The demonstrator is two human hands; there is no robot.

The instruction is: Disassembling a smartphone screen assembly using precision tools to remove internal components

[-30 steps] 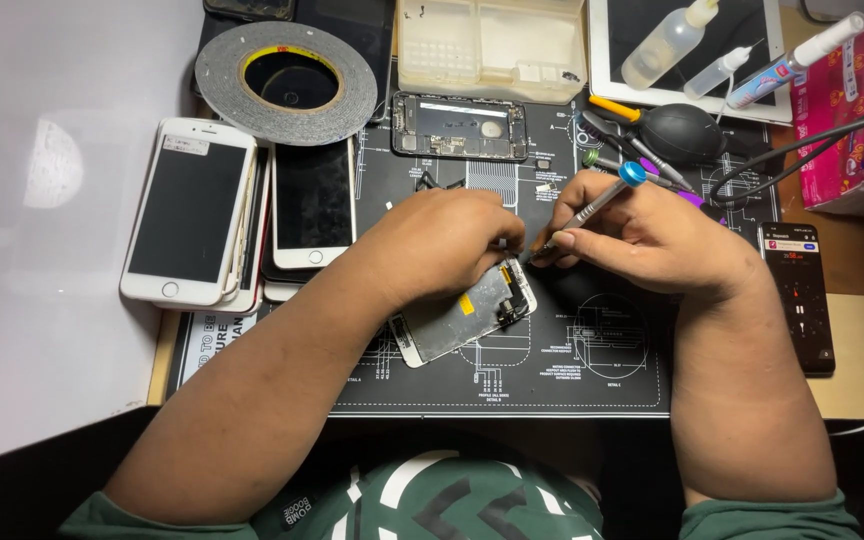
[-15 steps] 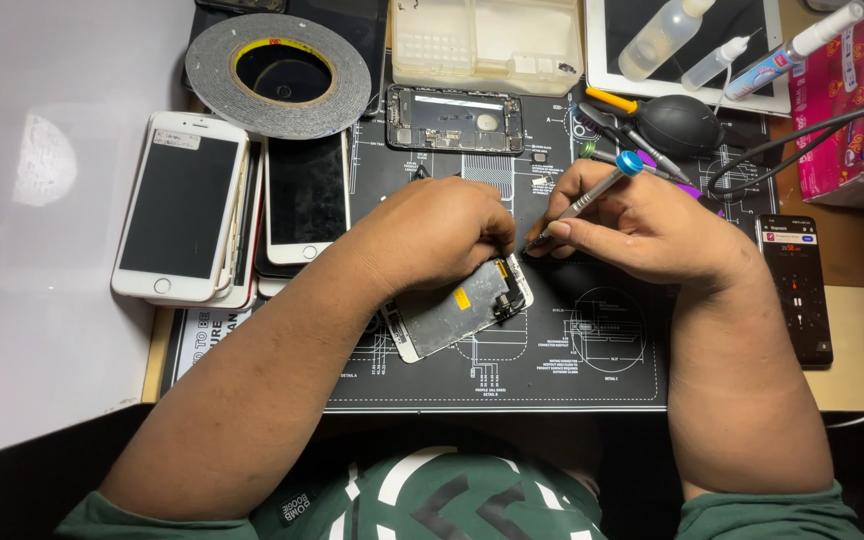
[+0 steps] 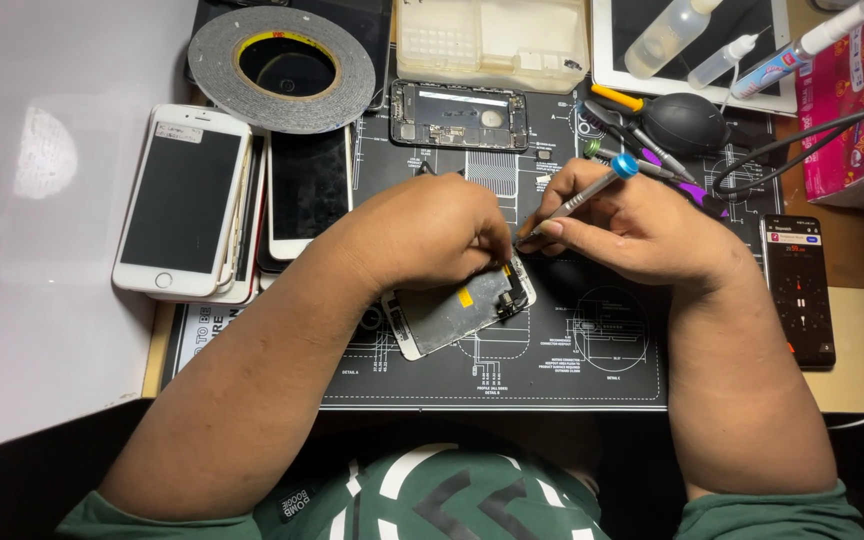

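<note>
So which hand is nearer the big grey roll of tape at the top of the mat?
Left. The left hand sits just below and right of the grey tape roll; the right hand is farther right, holding a screwdriver.

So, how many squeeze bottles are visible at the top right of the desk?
3. A clear bottle lies on the white tray, a small needle-tip bottle is beside it, and a white tube bottle lies further right. Others may be hidden.

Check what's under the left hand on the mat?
The left hand presses on a detached phone screen assembly, back side up, lying on the black repair mat. Its upper edge is hidden by the fingers.
</note>
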